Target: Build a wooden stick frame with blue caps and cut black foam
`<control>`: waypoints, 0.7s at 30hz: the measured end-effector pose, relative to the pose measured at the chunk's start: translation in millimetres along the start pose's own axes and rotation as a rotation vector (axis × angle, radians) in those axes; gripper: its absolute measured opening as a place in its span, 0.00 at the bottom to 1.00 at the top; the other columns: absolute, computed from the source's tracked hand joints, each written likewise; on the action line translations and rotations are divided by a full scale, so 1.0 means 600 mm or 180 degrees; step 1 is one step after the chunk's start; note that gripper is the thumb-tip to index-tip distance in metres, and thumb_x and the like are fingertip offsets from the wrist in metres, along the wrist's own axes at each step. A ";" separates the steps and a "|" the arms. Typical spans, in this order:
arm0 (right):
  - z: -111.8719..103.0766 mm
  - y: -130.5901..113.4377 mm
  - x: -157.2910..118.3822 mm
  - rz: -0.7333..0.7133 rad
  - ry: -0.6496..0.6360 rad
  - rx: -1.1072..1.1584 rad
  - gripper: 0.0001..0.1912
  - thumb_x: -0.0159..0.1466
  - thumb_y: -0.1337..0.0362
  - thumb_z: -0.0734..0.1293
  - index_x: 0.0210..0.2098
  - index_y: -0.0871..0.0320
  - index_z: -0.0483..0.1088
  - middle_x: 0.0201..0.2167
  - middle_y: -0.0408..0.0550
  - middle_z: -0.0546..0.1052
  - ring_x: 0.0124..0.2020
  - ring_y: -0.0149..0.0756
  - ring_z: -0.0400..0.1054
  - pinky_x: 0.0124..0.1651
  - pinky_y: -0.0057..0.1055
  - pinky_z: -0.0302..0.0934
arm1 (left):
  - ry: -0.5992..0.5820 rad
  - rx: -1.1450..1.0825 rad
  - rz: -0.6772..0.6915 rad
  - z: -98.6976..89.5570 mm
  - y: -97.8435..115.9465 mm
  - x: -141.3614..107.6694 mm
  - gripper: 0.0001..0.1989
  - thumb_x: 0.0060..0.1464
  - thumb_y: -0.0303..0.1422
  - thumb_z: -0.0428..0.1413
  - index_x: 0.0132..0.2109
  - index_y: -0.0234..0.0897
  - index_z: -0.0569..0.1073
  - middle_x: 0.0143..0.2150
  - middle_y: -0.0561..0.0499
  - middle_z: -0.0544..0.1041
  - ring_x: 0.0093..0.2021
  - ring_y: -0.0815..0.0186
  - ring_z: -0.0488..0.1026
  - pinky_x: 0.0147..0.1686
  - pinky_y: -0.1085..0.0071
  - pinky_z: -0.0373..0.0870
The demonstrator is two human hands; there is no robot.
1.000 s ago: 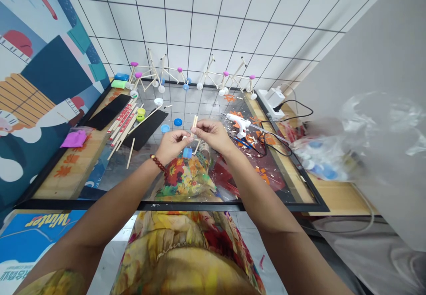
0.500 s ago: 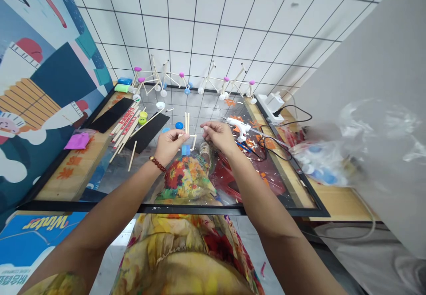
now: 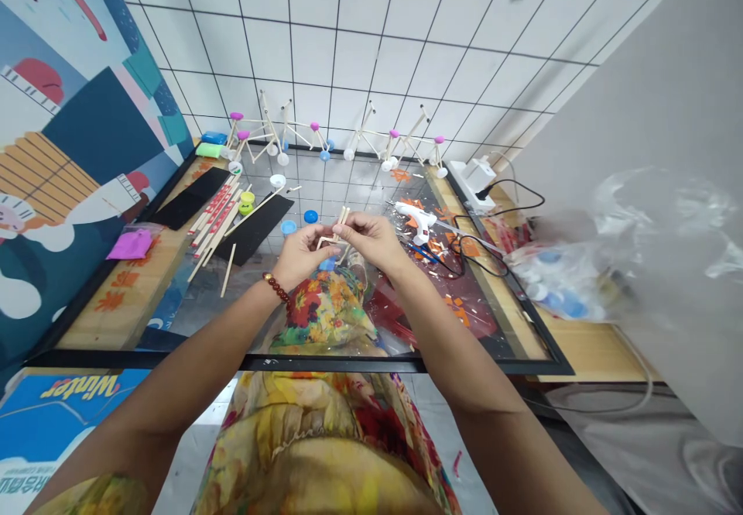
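- Head view: the left hand (image 3: 302, 255) is pinching a small wooden stick frame (image 3: 344, 214) between thumb and fingers, near the middle of the glass-topped table (image 3: 214, 329).
- The right hand (image 3: 374, 240) is closing narrowly on the frame's upright sticks, its fingertips sitting just beside the left ones; the fingers are partly hiding the joints.
- Taking the frame as the clock's centre and 12 as away from the person, two blue caps (image 3: 310, 216) are lying at 10 o'clock, near the left fingers.
- A light blue block (image 3: 326, 265) is showing at 6 o'clock, partly covered by the hands.
- A black sheet (image 3: 264, 224) is lying at 9 o'clock, with loose wooden sticks (image 3: 228, 271) and red-marked sticks (image 3: 217, 213) resting partly on and beside it.
- A yellow-green tub (image 3: 247, 203) is standing at 10 o'clock.
- A white glue gun (image 3: 415, 217) is resting at 3 o'clock among orange scraps (image 3: 458, 310).
- Stick models (image 3: 363, 137) with pink and pale round parts are standing from 11 to 1 o'clock, along the far edge.
- A white power strip (image 3: 473, 182) is lying at 2 o'clock.
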State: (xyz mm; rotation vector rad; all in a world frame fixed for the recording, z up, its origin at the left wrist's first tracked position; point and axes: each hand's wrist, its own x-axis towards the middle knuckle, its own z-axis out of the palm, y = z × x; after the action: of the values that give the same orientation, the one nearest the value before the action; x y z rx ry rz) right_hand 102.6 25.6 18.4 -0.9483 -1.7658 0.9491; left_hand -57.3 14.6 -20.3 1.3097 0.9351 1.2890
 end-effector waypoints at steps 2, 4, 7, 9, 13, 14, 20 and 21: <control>0.000 -0.001 -0.001 -0.0001 -0.0031 -0.0013 0.24 0.56 0.43 0.68 0.23 0.58 0.69 0.20 0.41 0.66 0.25 0.30 0.58 0.29 0.28 0.53 | 0.0077 0.0223 0.0054 -0.002 0.000 -0.001 0.16 0.35 0.37 0.69 0.33 0.35 0.78 0.29 0.51 0.79 0.29 0.68 0.73 0.33 0.71 0.71; 0.001 -0.003 -0.002 -0.0008 -0.0057 0.0014 0.24 0.56 0.42 0.68 0.22 0.58 0.69 0.20 0.41 0.66 0.25 0.30 0.59 0.30 0.28 0.54 | 0.0136 0.0454 0.0151 -0.004 0.000 -0.002 0.13 0.38 0.38 0.68 0.31 0.36 0.79 0.26 0.52 0.78 0.27 0.68 0.71 0.30 0.71 0.69; 0.004 -0.004 -0.004 0.0024 -0.0077 0.0078 0.24 0.56 0.43 0.68 0.21 0.59 0.68 0.20 0.41 0.66 0.24 0.29 0.58 0.30 0.28 0.54 | 0.0182 0.0503 0.0208 -0.006 -0.001 -0.004 0.12 0.39 0.39 0.67 0.30 0.36 0.80 0.27 0.51 0.79 0.27 0.67 0.71 0.30 0.70 0.70; 0.004 -0.005 -0.003 0.0044 -0.0097 0.0111 0.23 0.57 0.44 0.69 0.22 0.59 0.69 0.20 0.41 0.67 0.24 0.30 0.59 0.30 0.28 0.55 | 0.0203 0.0417 0.0147 -0.005 -0.002 -0.004 0.13 0.38 0.40 0.68 0.30 0.36 0.80 0.28 0.51 0.80 0.28 0.66 0.72 0.31 0.70 0.70; -0.003 -0.003 -0.002 -0.0014 -0.0312 0.0215 0.20 0.57 0.46 0.69 0.26 0.59 0.71 0.24 0.43 0.71 0.29 0.32 0.64 0.35 0.29 0.59 | 0.0189 0.0267 0.0021 -0.003 -0.004 -0.004 0.13 0.37 0.39 0.68 0.30 0.36 0.80 0.28 0.50 0.80 0.28 0.67 0.72 0.30 0.71 0.69; -0.005 -0.003 -0.001 -0.0024 -0.0423 0.0270 0.19 0.57 0.47 0.69 0.27 0.59 0.72 0.26 0.43 0.73 0.30 0.32 0.65 0.36 0.29 0.60 | 0.0179 0.0250 0.0013 -0.003 -0.004 -0.004 0.13 0.37 0.39 0.68 0.31 0.36 0.80 0.28 0.50 0.80 0.28 0.68 0.72 0.30 0.71 0.69; -0.019 0.003 0.000 -0.0051 -0.0853 0.0266 0.14 0.59 0.53 0.69 0.31 0.58 0.75 0.33 0.46 0.76 0.36 0.35 0.69 0.42 0.31 0.62 | -0.0021 0.0461 -0.0011 -0.007 0.000 -0.006 0.12 0.38 0.39 0.68 0.28 0.36 0.80 0.24 0.53 0.77 0.26 0.69 0.70 0.28 0.72 0.67; -0.021 0.005 0.001 -0.0052 -0.0877 0.0249 0.14 0.59 0.53 0.69 0.31 0.58 0.75 0.32 0.46 0.76 0.36 0.35 0.69 0.42 0.31 0.62 | -0.0059 0.0493 -0.0012 -0.008 0.000 -0.006 0.12 0.38 0.39 0.68 0.28 0.36 0.80 0.24 0.53 0.77 0.25 0.69 0.69 0.28 0.72 0.67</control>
State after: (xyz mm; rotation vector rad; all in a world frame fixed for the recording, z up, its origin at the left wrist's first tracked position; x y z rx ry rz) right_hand 114.6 29.7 19.7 -0.7807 -1.9445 1.1746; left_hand -62.3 11.8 -21.7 1.4358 1.0408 1.2188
